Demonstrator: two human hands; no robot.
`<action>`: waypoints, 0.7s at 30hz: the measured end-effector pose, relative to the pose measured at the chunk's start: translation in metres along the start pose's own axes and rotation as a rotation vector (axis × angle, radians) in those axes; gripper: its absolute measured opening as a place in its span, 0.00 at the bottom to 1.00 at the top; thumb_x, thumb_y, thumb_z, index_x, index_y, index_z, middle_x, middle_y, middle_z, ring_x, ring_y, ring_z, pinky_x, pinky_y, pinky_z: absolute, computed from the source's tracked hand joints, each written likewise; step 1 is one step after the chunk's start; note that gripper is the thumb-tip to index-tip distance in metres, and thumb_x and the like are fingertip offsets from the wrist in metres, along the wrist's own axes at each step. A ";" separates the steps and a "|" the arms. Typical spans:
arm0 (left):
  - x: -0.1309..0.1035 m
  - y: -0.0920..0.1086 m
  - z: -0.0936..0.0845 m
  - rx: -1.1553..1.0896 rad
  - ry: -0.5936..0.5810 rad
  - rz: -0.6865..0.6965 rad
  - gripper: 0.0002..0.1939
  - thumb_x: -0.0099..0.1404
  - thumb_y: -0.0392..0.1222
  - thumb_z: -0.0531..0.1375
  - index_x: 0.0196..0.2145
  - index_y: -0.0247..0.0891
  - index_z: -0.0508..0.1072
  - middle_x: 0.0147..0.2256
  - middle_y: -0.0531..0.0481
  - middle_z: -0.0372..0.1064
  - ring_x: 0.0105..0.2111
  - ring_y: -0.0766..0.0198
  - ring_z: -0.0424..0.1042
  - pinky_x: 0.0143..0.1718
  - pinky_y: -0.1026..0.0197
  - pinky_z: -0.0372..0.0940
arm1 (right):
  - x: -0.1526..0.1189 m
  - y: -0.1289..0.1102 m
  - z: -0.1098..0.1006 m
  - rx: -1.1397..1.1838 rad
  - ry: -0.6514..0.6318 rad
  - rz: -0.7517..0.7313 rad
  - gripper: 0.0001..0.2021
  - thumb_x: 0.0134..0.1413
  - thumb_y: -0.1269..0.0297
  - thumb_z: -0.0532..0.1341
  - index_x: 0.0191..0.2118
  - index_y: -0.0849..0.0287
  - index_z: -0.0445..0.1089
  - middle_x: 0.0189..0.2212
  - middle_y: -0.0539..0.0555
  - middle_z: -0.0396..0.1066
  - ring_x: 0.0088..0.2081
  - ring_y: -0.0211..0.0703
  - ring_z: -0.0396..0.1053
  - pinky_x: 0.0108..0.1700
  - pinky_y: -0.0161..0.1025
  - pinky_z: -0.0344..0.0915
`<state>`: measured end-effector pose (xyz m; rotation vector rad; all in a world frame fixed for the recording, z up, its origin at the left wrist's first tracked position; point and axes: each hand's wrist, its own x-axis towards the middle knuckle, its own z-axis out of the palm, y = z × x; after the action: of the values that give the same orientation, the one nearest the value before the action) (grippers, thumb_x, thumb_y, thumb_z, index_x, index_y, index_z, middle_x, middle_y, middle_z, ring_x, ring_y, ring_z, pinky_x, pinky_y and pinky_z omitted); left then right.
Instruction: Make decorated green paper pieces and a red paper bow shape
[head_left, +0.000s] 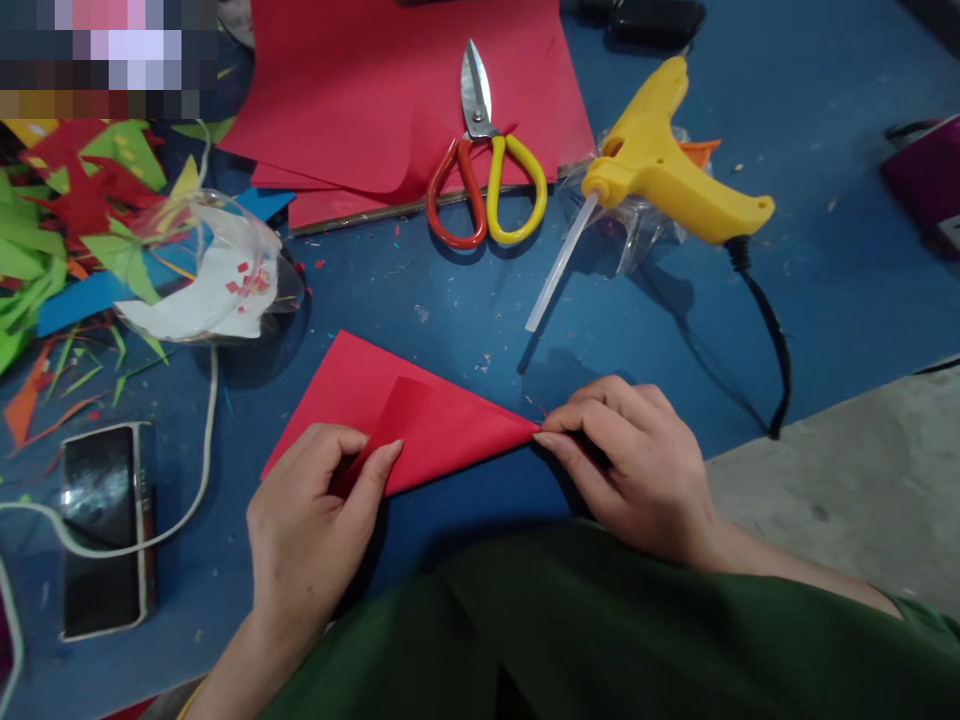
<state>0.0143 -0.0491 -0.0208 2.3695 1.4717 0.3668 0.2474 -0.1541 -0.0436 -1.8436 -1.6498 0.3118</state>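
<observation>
A piece of red paper (pixel 450 425), folded over on itself, lies at the near side of the blue table. My left hand (pixel 319 510) pinches the turned-over flap at its left part, thumb on top and fingers partly hidden behind the paper. At the sharp right-hand point, the thumb and fingertips of my right hand (pixel 630 460) are closed on the tip. Beyond the paper lie scissors (pixel 484 165) with one red and one yellow handle, and a yellow glue gun (pixel 652 160) with a clear glue stick in its back.
Red sheets (pixel 360 90) lie under the scissors' blades. Colourful paper scraps (pixel 97 220) heap at the left, beside a clear plastic container (pixel 217 270) with red bits. A phone (pixel 105 540) lies under a white cable (pixel 210 430). The glue gun's black cord (pixel 780 350) drops past the table edge.
</observation>
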 end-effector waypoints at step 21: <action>0.008 0.004 0.000 0.024 0.001 -0.128 0.12 0.69 0.47 0.59 0.28 0.41 0.66 0.23 0.58 0.61 0.22 0.67 0.61 0.26 0.62 0.55 | 0.002 -0.001 0.001 -0.069 -0.055 -0.029 0.06 0.65 0.67 0.59 0.34 0.58 0.69 0.32 0.54 0.72 0.34 0.44 0.71 0.38 0.44 0.60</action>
<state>0.0213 -0.0441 -0.0187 2.2788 1.6273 0.3201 0.2465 -0.1517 -0.0432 -1.8746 -1.7430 0.2988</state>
